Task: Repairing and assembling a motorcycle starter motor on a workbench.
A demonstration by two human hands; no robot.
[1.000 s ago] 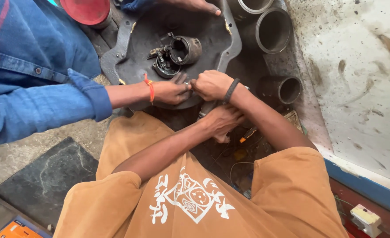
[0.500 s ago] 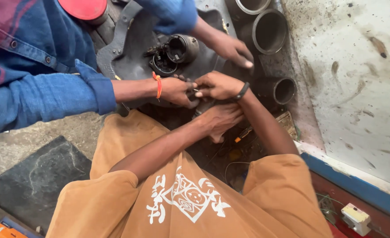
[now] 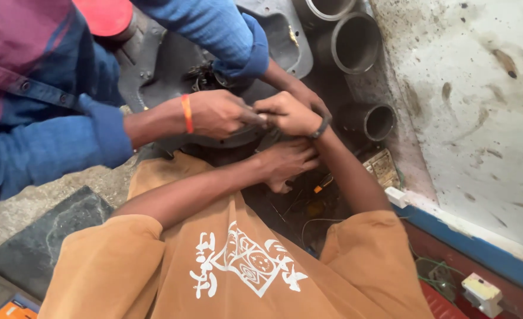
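Head view, looking straight down my own chest, orange shirt (image 3: pixel 237 266) with its white print filling the bottom of the picture. My right hand (image 3: pixel 288 113) is up at the centre, curled into a fist with a dark band at the wrist, pressed against the edge of the dark metal housing (image 3: pixel 172 65). What sits inside that fist I cannot tell; the fingers are folded tight and hide it. My left hand (image 3: pixel 285 162) is just below it at six o'clock, fingers bent and tucked under the housing's lower rim, grip narrow, and again whatever it clasps is hidden in shadow.

At nine o'clock from my right fist comes a co-worker's hand (image 3: pixel 217 112), orange band on the wrist, blue sleeve behind it, its fingertips touching mine right at the housing's edge. A second co-worker's hand (image 3: pixel 303 94) reaches down from twelve o'clock out of a blue cuff and rests just behind my right fist.

The housing lies between us all, running up toward eleven o'clock, with a small dark mechanism (image 3: pixel 205 75) on its face partly covered by that sleeve. At one o'clock stand open metal cylinders (image 3: pixel 356 41), another cylinder (image 3: pixel 373 121) at three o'clock. A stained white wall panel (image 3: pixel 474 106) fills the right side. Loose wires (image 3: pixel 308 212) lie below my left hand.
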